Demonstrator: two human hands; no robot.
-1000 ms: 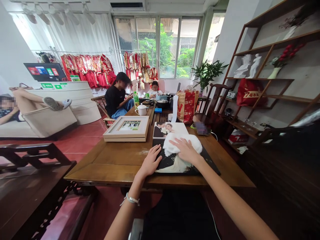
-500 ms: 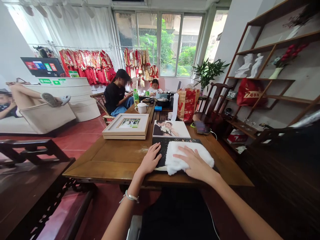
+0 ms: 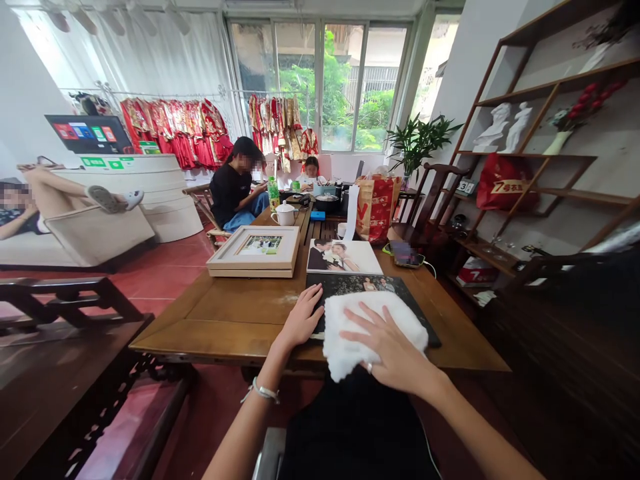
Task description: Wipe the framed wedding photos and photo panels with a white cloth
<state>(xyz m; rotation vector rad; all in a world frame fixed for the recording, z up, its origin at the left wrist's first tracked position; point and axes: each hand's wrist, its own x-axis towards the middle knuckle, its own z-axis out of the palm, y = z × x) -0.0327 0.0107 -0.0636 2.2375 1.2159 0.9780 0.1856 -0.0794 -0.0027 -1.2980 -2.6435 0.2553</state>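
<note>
A dark photo panel (image 3: 345, 285) lies flat near the front edge of the wooden table (image 3: 235, 310), with small figures printed at its upper right. Over much of it spreads a white cloth (image 3: 345, 337), its near corner hanging past the table edge. My right hand (image 3: 387, 340) rests on top of the cloth, fingers spread and flat, a ring on one finger. My left hand (image 3: 303, 315) lies on the panel's left edge with its fingers stretched out. Just beyond the panel is a lighter photo album (image 3: 367, 259) showing a couple.
Stacked picture frames (image 3: 255, 252) sit on the left of the table. Farther back stand a white lidded cup (image 3: 285, 215), a green bottle (image 3: 273, 195) and a red paper bag (image 3: 376, 208). A phone (image 3: 404, 253) with a cable lies right. A person (image 3: 237, 183) sits across the table.
My right hand has drawn the cloth toward me, uncovering more of the panel's far side, including the printed figures. My left hand has stayed at the panel's left edge.
</note>
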